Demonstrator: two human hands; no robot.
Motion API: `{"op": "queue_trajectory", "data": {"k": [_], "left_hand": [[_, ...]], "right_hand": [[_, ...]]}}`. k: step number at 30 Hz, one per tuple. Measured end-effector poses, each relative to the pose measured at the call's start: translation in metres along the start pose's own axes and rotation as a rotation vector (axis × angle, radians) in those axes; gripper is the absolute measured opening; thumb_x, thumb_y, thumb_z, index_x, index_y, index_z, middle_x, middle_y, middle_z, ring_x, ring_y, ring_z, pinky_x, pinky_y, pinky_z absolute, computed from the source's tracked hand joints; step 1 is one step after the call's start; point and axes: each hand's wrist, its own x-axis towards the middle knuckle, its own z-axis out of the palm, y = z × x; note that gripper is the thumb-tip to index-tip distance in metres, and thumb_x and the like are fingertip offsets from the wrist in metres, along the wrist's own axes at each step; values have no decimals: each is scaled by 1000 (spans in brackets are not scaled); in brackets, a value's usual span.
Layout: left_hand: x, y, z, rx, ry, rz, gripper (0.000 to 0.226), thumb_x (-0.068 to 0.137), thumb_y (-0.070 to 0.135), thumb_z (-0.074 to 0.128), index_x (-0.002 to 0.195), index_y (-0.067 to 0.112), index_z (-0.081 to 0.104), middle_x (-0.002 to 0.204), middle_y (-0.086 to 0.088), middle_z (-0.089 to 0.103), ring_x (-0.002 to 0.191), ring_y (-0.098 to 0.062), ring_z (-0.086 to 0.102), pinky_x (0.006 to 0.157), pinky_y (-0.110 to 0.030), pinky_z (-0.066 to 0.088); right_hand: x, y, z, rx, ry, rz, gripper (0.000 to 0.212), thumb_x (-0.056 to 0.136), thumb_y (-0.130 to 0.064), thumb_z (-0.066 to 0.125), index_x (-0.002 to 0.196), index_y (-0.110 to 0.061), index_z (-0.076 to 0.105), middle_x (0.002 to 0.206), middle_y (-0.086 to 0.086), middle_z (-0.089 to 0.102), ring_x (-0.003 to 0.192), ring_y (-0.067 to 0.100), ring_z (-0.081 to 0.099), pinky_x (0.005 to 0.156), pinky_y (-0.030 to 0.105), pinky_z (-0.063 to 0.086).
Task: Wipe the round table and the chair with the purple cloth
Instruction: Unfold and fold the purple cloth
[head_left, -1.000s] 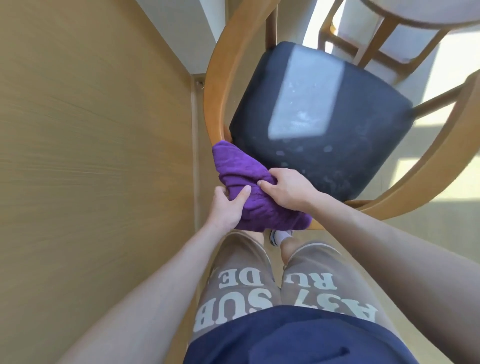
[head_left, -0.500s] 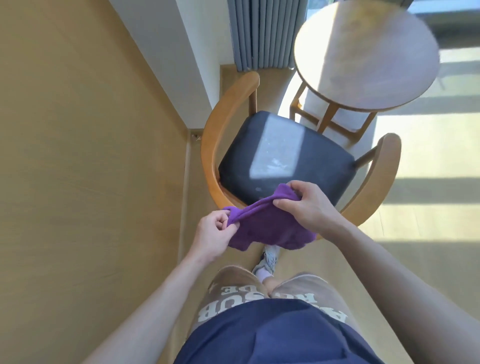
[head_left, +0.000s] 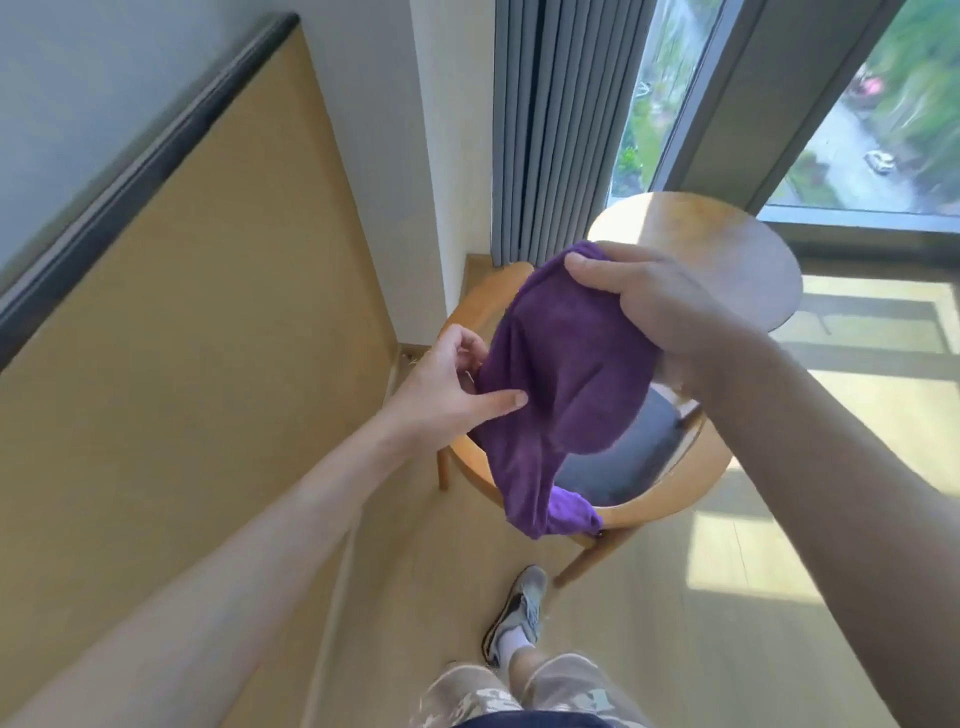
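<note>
Above the chair (head_left: 618, 499), the right hand (head_left: 660, 301) is gripping the purple cloth (head_left: 561, 384) at its top; the left hand (head_left: 447, 389) is pinching its side edge; the round desk (head_left: 753, 260) is standing just behind.

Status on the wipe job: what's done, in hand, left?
Done: nothing provable; no wipe marks show on the chair or round table. In hand: the purple cloth hangs in the air, right hand gripping its top, left hand pinching its edge. Left: apparently the table, maybe more chair.
</note>
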Motion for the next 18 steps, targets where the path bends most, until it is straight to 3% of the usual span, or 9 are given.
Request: {"op": "queue_trajectory", "data": {"k": [2, 4, 7, 10, 12, 13, 15, 17, 18], "left_hand": [[-11, 9, 6, 58, -20, 8, 60, 75, 20, 91, 119, 19, 50, 96, 8, 64, 66, 7, 61, 60, -14, 49], [-19, 13, 17, 100, 7, 55, 68, 71, 13, 93, 125, 10, 51, 99, 8, 62, 76, 9, 64, 63, -12, 50], [-25, 15, 37, 185, 17, 44, 77, 67, 32, 97, 128, 20, 52, 114, 9, 60, 102, -5, 64, 78, -5, 48], [-30, 37, 58, 190, 65, -55, 60, 88, 28, 81, 134, 31, 42, 113, 31, 47, 104, 6, 55, 76, 7, 36], [-25, 54, 68, 125, 115, -102, 30, 103, 20, 61, 131, 22, 54, 114, 18, 61, 113, -5, 60, 90, -8, 45], [-22, 68, 71, 95, 147, -111, 22, 105, 17, 55, 126, 19, 60, 116, 7, 67, 115, -13, 63, 96, -20, 49], [-14, 96, 75, 42, 193, -108, 14, 105, 14, 53, 112, 16, 65, 115, -6, 72, 114, -22, 66, 97, -31, 53], [-9, 129, 79, -34, 232, -66, 10, 103, 12, 57, 101, 17, 66, 98, -1, 75, 99, -16, 71, 87, -28, 58], [-7, 146, 80, -75, 237, -35, 10, 102, 10, 59, 99, 17, 65, 86, 5, 74, 85, -8, 72, 74, -21, 58]], "right_hand": [[-14, -14, 12, 129, 7, -17, 11, 97, -20, 66, 101, -11, 70, 74, 4, 70, 61, 16, 68, 53, 27, 54], [-25, -24, 23, 272, -9, -30, 9, 97, -16, 64, 102, -9, 67, 71, 6, 65, 57, 15, 64, 53, 25, 53], [-36, -43, 32, 515, 5, -9, 9, 97, -14, 64, 105, -9, 63, 76, 7, 64, 60, 18, 64, 57, 27, 56], [-42, -72, 26, 754, -35, -57, 4, 100, -8, 57, 96, -9, 59, 71, 6, 59, 57, 19, 60, 54, 26, 54], [-45, -91, 17, 894, -137, -126, 6, 101, -1, 52, 95, -4, 53, 73, 10, 56, 55, 21, 61, 52, 30, 56], [-46, -98, 10, 920, -204, -157, 2, 101, 0, 51, 100, -2, 52, 79, 13, 57, 60, 24, 64, 57, 34, 60], [-47, -107, -9, 868, -331, -187, 11, 100, -1, 49, 110, 1, 53, 97, 21, 62, 81, 33, 69, 81, 42, 62], [-45, -107, -34, 707, -357, -191, 19, 100, -1, 47, 117, 3, 54, 119, 29, 62, 98, 40, 67, 94, 45, 58], [-43, -105, -48, 600, -341, -203, 21, 99, 1, 46, 118, 3, 56, 118, 29, 61, 101, 42, 65, 95, 45, 57]]}}
